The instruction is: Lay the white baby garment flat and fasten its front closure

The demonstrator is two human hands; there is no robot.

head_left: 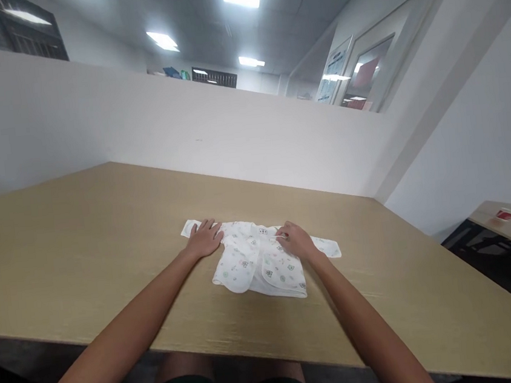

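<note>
A small white baby shirt point(239, 260) with a printed pattern lies spread on the table, its front open and its sleeves stretched out to both sides. My left hand point(205, 238) rests flat on the left sleeve near the shoulder, fingers spread. On the other side, my right hand point(294, 239) has its fingers curled together at the shirt's front edge near the collar, pinching the cloth there. Part of the right sleeve is hidden under that hand.
The wide wooden table point(104, 232) reaches back to a low white partition point(230, 127). A white wall stands at the right. Beyond the table's right edge, a red and white object point(506, 214) sits on another surface. My legs are below the front edge.
</note>
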